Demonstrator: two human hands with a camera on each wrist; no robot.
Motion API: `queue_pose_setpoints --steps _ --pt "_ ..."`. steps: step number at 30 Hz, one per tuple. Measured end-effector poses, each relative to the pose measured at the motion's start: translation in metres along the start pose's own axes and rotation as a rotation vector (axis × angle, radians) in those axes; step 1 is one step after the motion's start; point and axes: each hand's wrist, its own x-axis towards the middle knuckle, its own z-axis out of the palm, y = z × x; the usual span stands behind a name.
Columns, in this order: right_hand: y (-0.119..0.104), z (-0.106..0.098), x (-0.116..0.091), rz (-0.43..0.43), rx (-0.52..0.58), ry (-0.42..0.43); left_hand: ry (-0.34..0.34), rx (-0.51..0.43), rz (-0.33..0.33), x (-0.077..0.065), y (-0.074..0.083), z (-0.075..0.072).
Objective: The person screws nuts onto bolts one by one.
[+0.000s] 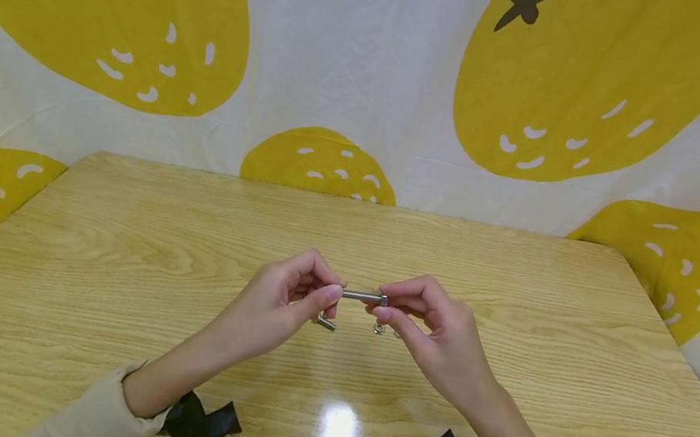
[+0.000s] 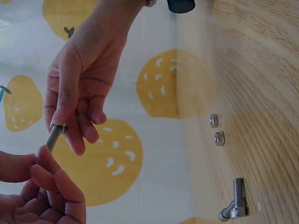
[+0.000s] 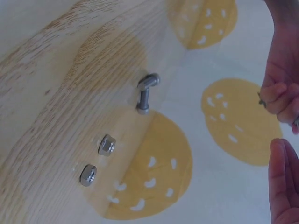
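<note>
Between the two hands a metal bolt (image 1: 362,296) lies level above the table. My left hand (image 1: 279,304) pinches one end of it between thumb and fingers, hiding that end. At the other end a hex nut (image 1: 384,300) sits around the threaded tip, as the left wrist view also shows. The thumb and fingers of my right hand (image 1: 445,337) pinch this nut. How far it is threaded on cannot be seen. In the right wrist view the bolt is mostly out of frame.
Two more bolts (image 3: 145,97) lie on the wooden table (image 1: 143,237), one across the other. Beside them are two loose nuts, one nearer the bolts (image 3: 107,145) and one farther off (image 3: 88,175). A lemon-print cloth (image 1: 351,55) hangs behind the table's back edge.
</note>
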Motion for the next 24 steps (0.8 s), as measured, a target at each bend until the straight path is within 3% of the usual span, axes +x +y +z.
queue_pose_setpoints --steps 6,13,16,24 --pt "0.000 0.000 -0.001 0.003 -0.054 0.006 0.007 0.017 0.049 -0.001 0.002 0.001" --pt "-0.002 0.003 -0.001 0.065 -0.013 -0.001 0.005 0.045 0.060 -0.001 0.001 0.002" --pt "-0.005 0.003 -0.001 0.143 0.032 -0.003 0.007 0.039 0.061 -0.001 0.002 0.002" --pt "-0.012 -0.001 0.003 0.449 0.289 -0.004 0.026 0.057 0.108 -0.001 0.001 0.003"
